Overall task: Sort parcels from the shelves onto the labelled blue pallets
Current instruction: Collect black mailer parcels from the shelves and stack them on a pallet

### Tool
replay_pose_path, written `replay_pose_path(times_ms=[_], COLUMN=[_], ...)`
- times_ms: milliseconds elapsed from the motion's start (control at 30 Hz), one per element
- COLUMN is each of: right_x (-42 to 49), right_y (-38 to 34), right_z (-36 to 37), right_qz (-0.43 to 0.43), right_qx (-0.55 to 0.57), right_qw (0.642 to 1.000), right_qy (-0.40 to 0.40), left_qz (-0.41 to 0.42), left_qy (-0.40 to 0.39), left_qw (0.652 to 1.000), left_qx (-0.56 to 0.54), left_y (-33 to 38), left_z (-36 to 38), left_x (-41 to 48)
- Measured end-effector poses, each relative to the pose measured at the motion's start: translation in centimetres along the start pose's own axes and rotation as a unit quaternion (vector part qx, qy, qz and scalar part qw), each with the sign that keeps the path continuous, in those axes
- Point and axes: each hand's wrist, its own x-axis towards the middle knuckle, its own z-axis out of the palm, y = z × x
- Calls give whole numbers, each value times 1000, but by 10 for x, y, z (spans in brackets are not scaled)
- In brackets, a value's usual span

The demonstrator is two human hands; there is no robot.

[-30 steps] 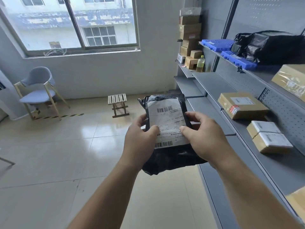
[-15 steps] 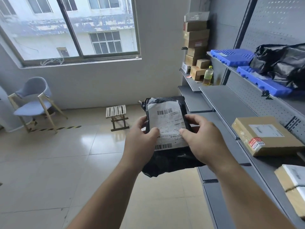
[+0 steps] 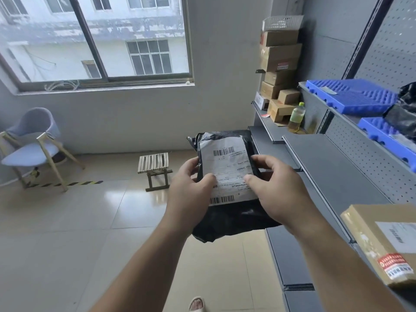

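- Hands held a black plastic mailer parcel (image 3: 226, 167) with a white barcoded label, up in the air before the person, beside the grey metal shelves (image 3: 333, 176).
- Left hand (image 3: 191, 190) gripped its left edge, thumb pressed on the label; right hand (image 3: 276, 190) gripped the right edge likewise.
- Ridged blue plastic pallets (image 3: 351, 95) lay on the upper shelf; a brown cardboard box (image 3: 380, 239) sat lower down.

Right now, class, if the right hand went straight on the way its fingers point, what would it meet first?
The black parcel that the right hand grips; its fingers point left across the label. Beyond, probably the left hand; depth unclear.
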Motion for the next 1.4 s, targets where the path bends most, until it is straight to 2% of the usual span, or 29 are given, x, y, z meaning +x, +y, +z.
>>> replay_pose_path(times_ms=[167, 500, 1067, 1400], right_x=[83, 199, 295, 305], right_y=[1, 22, 90, 106], right_z=[15, -4, -171, -246], right_qz=[9, 75, 127, 174], right_qx=[-28, -60, -82, -118], right_qw=[999, 982, 935, 880], right_qy=[40, 165, 322, 425], left_qz=[7, 12, 58, 71], left_qy=[-41, -181, -344, -452], left_qw=[999, 983, 937, 889], left_qx=[0, 4, -7, -14], left_y=[3, 18, 81, 104], left_z=[19, 99, 348, 473], left_x=[96, 246, 328, 332])
